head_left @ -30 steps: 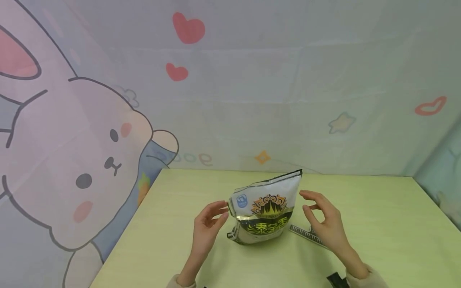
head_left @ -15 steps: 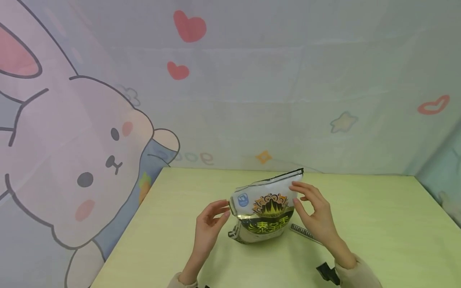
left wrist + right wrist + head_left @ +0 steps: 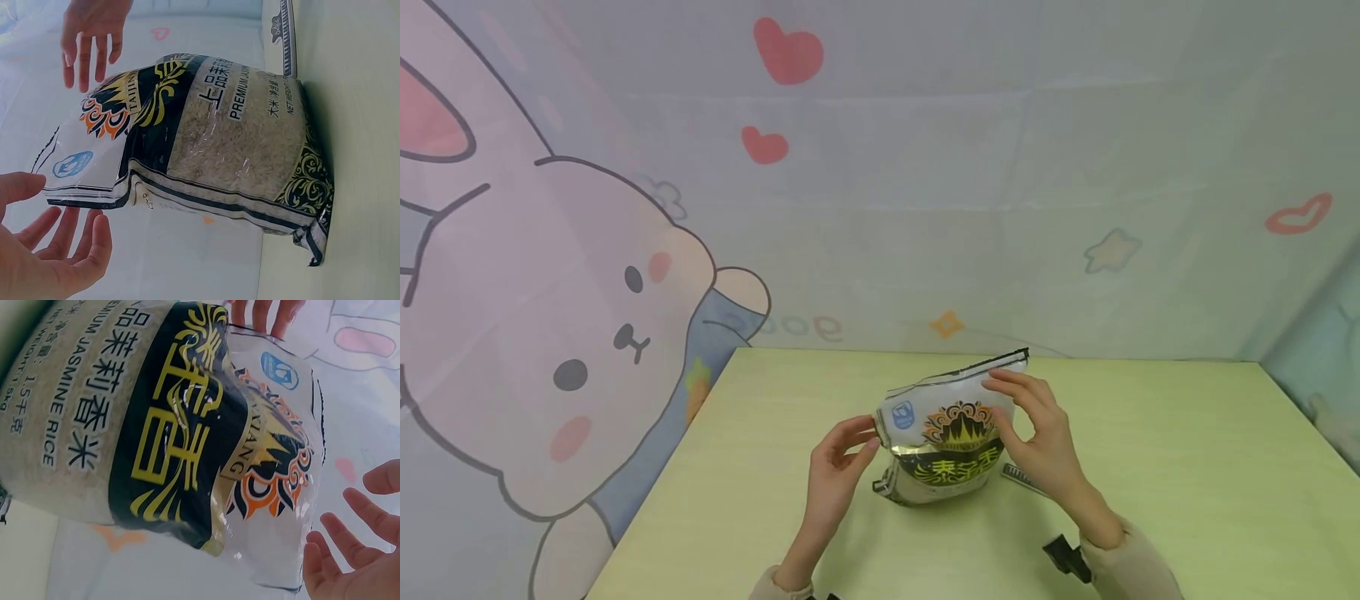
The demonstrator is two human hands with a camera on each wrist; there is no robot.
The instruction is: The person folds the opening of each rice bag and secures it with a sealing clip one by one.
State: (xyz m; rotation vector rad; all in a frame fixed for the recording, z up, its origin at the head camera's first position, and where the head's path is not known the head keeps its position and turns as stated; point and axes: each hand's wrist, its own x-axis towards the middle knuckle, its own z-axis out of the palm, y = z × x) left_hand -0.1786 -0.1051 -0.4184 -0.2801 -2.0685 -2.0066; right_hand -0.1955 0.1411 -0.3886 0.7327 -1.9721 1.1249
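A bag of jasmine rice (image 3: 955,462) stands on the table, its white upper part leaning and its top edge slanting up to the right. In the left wrist view its clear lower part (image 3: 231,137) shows the grains. My left hand (image 3: 835,475) is at the bag's upper left edge, thumb in front and loosely bent fingers beside the edge; whether they touch it I cannot tell. In front of the bag's upper right side is my right hand (image 3: 1037,433), its thumb and fingers spread apart, holding nothing. The right wrist view shows those fingers (image 3: 356,522) beside the bag's top edge.
A narrow strip with piano-key markings (image 3: 1018,477) lies on the table right of the bag, partly hidden by my right hand. The pale green table (image 3: 1187,483) ends at a hanging cloth (image 3: 880,250) printed with a rabbit and hearts. A black device (image 3: 1063,557) is at my right wrist.
My right hand has moved left, from beside the bag to in front of its upper right side, covering more of the strip. The left hand and the bag have stayed nearly still.
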